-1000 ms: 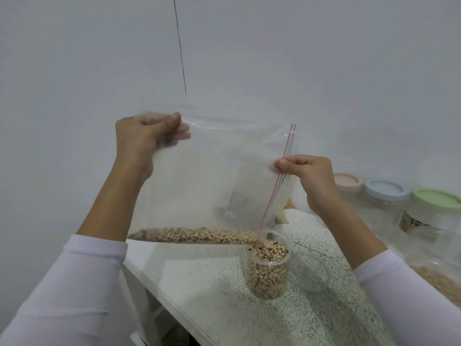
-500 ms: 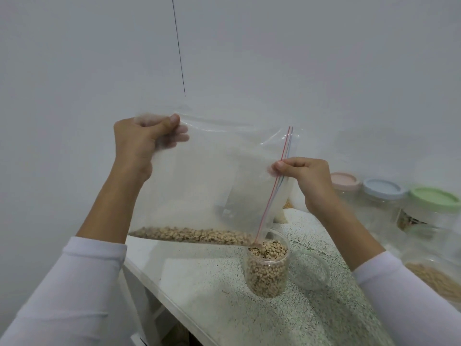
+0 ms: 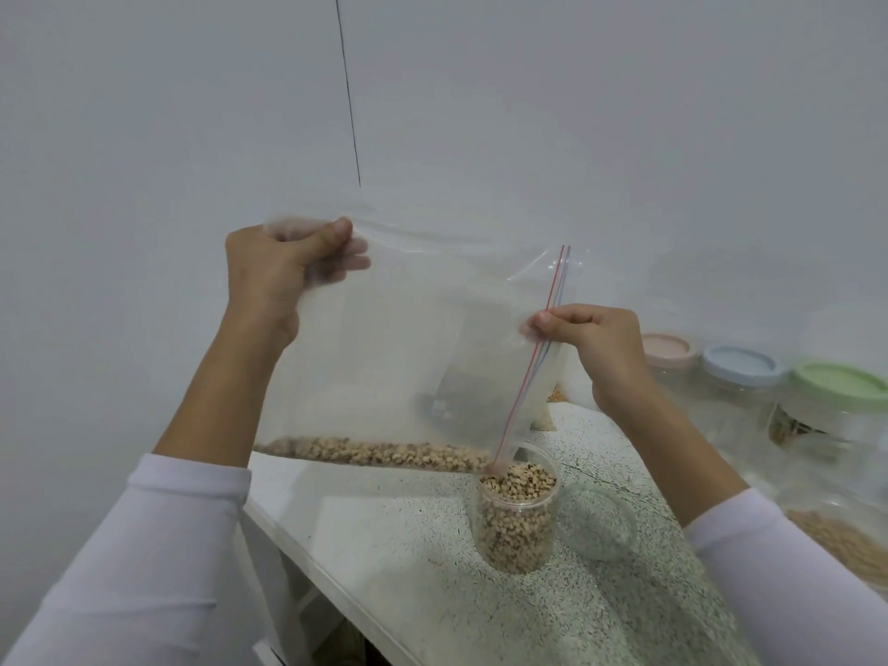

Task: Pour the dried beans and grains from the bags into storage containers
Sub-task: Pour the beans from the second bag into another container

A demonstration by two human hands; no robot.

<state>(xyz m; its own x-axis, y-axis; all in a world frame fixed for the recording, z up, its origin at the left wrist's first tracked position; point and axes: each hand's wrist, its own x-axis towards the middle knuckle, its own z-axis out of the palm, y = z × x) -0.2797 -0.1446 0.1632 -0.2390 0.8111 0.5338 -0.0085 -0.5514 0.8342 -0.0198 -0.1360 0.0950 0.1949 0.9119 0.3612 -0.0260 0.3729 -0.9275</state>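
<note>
Over jar (image 3: 515, 516) rim: bag (image 3: 408, 358) corner

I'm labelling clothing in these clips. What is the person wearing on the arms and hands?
Both arms wear plain white long sleeves, left sleeve and right sleeve, pushed up so the forearms are bare. The left hand and right hand are bare: no gloves, rings, watch or markings visible.
</note>
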